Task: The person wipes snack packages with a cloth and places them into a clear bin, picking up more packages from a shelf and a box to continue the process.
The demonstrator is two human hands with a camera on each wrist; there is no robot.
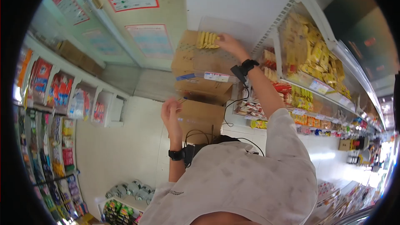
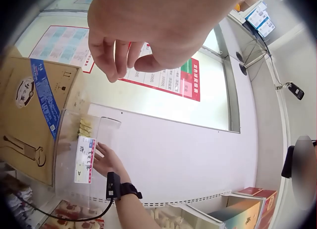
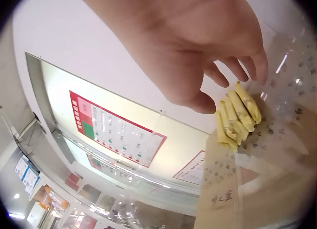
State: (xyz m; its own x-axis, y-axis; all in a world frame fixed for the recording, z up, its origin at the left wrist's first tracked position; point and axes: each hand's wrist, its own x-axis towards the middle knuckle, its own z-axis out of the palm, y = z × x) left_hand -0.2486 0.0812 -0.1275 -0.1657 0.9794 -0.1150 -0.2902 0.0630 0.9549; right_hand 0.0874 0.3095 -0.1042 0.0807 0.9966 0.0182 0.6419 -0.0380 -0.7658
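Observation:
A row of several slim yellow wrapped snack packets [image 1: 207, 40] lies in a clear plastic bin [image 1: 216, 75] on top of a cardboard box [image 1: 183, 64]. My right hand [image 1: 230, 45] reaches into the bin from the right, fingertips right at the end packet. In the right wrist view its thumb and bent fingers are spread apart, close to the yellow packets [image 3: 238, 115]. My left hand [image 1: 170, 114] hangs in the air in front of the boxes, fingers loosely curled and holding nothing. The left wrist view shows the bin's price label [image 2: 85, 160].
Another cardboard box [image 1: 198, 118] stands below, nearer my body. On the right, shelves carry a clear bin full of yellow packets [image 1: 318, 54]. White shelving with red packets [image 1: 60, 89] lines the left. A black cable [image 1: 237, 100] hangs from my right wrist.

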